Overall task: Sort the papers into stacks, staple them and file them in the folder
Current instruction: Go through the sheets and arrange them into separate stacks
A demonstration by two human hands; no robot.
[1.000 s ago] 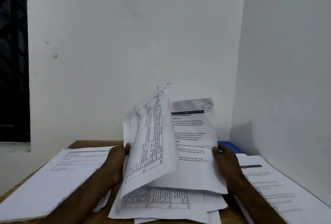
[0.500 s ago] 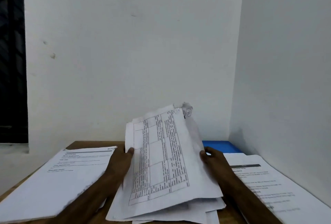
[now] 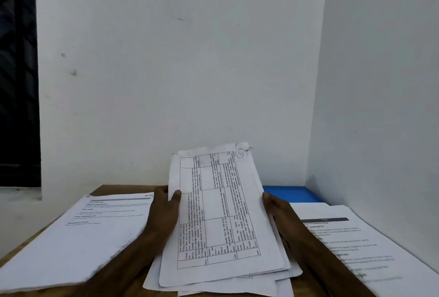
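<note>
- Three paper groups are seen; a left stack (image 3: 78, 232) is laid flat, apparently sorted.
- Centre sheaf (image 3: 218, 213) is tilted up, its edges gripped by left hand (image 3: 164, 211) and right hand (image 3: 278, 209), probably for squaring.
- Folder (image 3: 292, 193) is parked behind the right stack (image 3: 356, 237).

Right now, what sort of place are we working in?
Probably a plain office or study corner: a wooden desk set against bare white walls, piles of printed papers across it, and a blue folder at the back.
</note>
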